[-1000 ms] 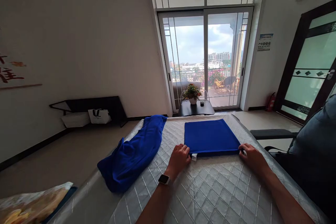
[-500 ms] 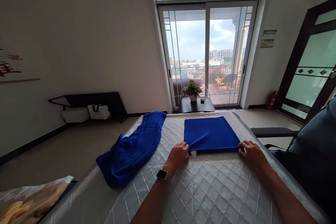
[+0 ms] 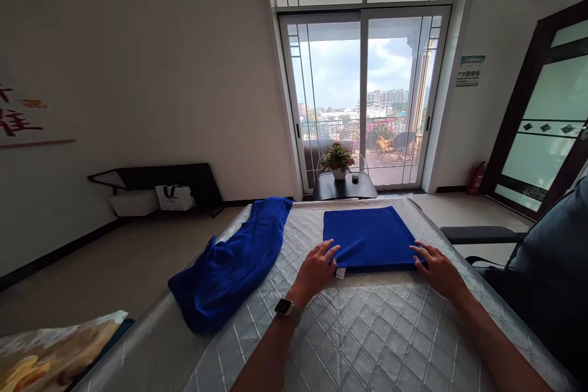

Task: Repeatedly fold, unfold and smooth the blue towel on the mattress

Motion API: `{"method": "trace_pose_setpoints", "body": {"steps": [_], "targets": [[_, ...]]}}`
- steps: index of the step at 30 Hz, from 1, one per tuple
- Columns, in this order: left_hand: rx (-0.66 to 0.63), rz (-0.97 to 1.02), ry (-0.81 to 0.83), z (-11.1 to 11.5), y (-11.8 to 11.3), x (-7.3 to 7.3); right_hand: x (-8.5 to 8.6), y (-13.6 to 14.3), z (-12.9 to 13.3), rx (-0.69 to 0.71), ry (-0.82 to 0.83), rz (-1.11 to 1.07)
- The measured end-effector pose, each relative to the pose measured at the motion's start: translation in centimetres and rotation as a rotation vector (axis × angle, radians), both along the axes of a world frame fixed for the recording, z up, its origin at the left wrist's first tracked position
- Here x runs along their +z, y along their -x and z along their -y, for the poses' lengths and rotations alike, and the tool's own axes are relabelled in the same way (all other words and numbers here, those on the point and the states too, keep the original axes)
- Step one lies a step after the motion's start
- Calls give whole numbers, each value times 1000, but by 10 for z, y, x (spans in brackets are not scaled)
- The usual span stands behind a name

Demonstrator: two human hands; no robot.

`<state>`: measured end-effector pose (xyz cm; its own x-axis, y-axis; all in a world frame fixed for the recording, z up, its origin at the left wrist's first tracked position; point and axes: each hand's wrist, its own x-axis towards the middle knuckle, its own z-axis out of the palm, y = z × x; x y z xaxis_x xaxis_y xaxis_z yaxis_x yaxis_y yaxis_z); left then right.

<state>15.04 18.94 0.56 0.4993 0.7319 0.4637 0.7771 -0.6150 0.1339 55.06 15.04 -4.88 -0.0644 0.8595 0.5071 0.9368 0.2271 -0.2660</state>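
Observation:
A folded blue cloth [image 3: 372, 236] lies flat on the quilted silver-grey mattress [image 3: 367, 331], a small white tag showing at its near edge. My left hand [image 3: 318, 267], below a wrist watch [image 3: 283, 307], rests at the cloth's near left corner with fingers apart. At the near right corner is my right hand [image 3: 436, 266], its fingers spread over the edge. Neither hand grips anything. A second blue cloth [image 3: 234, 263] lies crumpled along the mattress's left side.
Beyond the mattress, a small black table [image 3: 344, 187] bears a potted plant [image 3: 339, 159]. At the right are a dark armrest [image 3: 480, 234] and a dark seat or bag. A patterned item [image 3: 59, 346] lies at the lower left.
Both hands have loosened from the near corners of the folded cloth, their fingers now spread and slightly farther over it. The cloth stays in place.

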Motion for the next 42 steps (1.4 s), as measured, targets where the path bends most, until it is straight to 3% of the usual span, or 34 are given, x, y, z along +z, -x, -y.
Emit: {"method": "trace_pose_setpoints", "body": {"steps": [5, 8, 11, 16, 19, 24, 27, 29, 31, 34, 38, 42], "targets": [[-110, -159, 68, -9, 1, -35, -21, 5, -5, 50, 147, 29], [-100, -191, 143, -15, 5, -43, -29, 1, -8, 73, 184, 17], [-67, -210, 188, -16, 6, -39, -28, -1, -9, 51, 173, -51], [39, -193, 137, 1, -4, -18, -24, 1, -9, -30, 127, -91], [16, -124, 50, 13, -30, -5, -25, 3, -9, -68, 107, -64], [-103, -125, 111, 6, -115, -4, -29, 4, -10, -59, 133, -27], [-19, -132, 253, -13, -155, -10, -28, 3, -11, -50, 157, -9], [77, -120, 325, -25, -162, -15, -27, 3, -11, -44, 169, 2], [154, -111, 363, -31, -153, -19, -28, 2, -12, -42, 171, 12], [251, -108, 368, -32, -113, -27, -31, 0, -12, -42, 156, 22], [367, -157, 292, -17, -37, -30, -39, -4, -13, -12, 118, 28], [458, -163, 212, 12, 55, -12, -48, -9, -17, 13, 80, -5]]}}
